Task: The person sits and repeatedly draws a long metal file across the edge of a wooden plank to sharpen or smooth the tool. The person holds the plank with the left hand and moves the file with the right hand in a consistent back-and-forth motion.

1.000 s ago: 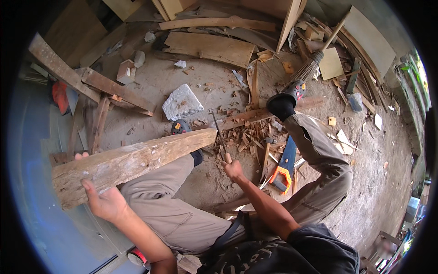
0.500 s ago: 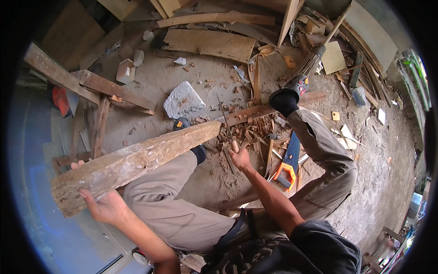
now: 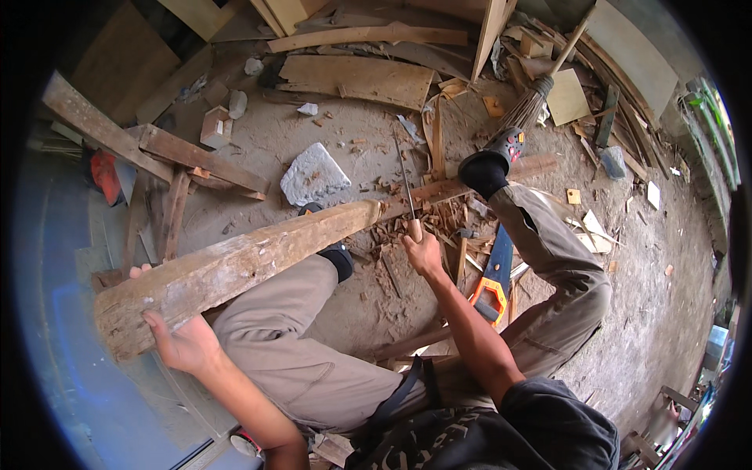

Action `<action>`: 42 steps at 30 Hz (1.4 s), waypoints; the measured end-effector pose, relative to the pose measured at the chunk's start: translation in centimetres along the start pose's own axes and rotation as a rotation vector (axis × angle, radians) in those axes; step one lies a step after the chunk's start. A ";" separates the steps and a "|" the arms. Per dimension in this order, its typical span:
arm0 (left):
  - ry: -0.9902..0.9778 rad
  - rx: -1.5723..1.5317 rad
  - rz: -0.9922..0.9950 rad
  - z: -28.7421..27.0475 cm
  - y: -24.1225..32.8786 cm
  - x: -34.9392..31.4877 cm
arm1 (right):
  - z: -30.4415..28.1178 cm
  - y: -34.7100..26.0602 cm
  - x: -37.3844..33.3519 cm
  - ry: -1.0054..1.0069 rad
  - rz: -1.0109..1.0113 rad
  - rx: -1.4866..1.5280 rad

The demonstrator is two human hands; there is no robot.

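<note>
A thick, weathered wooden beam (image 3: pixel 235 270) slants across my lap from near left toward the middle. My left hand (image 3: pixel 188 345) grips its near end, thumb on the close face and fingertips showing on the far side. The beam's far end, freshly cut and paler, comes down by a plank (image 3: pixel 442 190) lying on the ground. My right hand (image 3: pixel 424 252) is closed round the wooden handle of a long knife (image 3: pixel 406 178). Its narrow dark blade points up and away, just right of the beam's end. The blade is seen nearly edge-on.
Wood chips (image 3: pixel 454 221) surround the beam's end. An orange-handled saw (image 3: pixel 497 270) and a hammer (image 3: pixel 464 247) lie by my right leg. Beyond are a pale stone block (image 3: pixel 315 178) and a broom (image 3: pixel 533 106). A wooden trestle (image 3: pixel 176 176) stands left, with boards (image 3: pixel 356 78) at the back.
My right hand has raised the knife up and slightly rightward, away from the beam's end. The beam and my left hand have shifted slightly.
</note>
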State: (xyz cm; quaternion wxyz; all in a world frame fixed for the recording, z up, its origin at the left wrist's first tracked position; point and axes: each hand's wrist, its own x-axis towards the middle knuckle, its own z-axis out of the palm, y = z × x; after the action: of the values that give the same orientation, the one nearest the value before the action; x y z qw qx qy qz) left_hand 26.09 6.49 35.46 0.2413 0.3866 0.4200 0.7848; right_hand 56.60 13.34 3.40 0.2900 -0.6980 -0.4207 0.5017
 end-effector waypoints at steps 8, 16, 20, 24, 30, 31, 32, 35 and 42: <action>0.137 0.096 0.037 1.4 0.2 0.0 | -4.3 -13.9 -4.5 0.040 -0.421 0.530; 0.135 0.070 0.027 1.9 -0.3 0.7 | 5.3 6.4 -2.2 -0.047 -0.064 0.054; 0.174 0.080 0.022 1.4 0.0 0.2 | 6.6 8.0 -1.8 -0.116 0.229 -0.122; 0.155 0.034 -0.020 1.4 0.0 0.2 | 5.8 7.5 -1.9 -0.121 0.124 -0.066; 0.241 0.088 0.037 1.0 0.3 -0.3 | -2.2 -12.1 -3.5 -0.114 -0.285 0.462; 0.271 0.071 0.023 1.2 0.4 -0.5 | -4.3 -15.8 -5.1 -0.119 -0.428 0.576; 0.298 0.052 0.016 1.5 0.6 -0.5 | -5.7 -17.9 -6.2 -0.103 -0.564 0.710; 0.320 0.035 0.019 2.1 0.6 -0.2 | -6.2 -18.4 -5.9 -0.072 -0.950 0.888; 0.230 -0.072 0.042 0.9 0.2 0.0 | 4.8 10.5 -1.7 -0.096 -0.008 -0.064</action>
State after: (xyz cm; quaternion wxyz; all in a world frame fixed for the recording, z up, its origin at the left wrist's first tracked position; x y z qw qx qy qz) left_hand 26.82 6.80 35.96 0.1889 0.2938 0.4083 0.8434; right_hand 54.91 6.73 -6.07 0.2492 -0.6802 -0.4529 0.5197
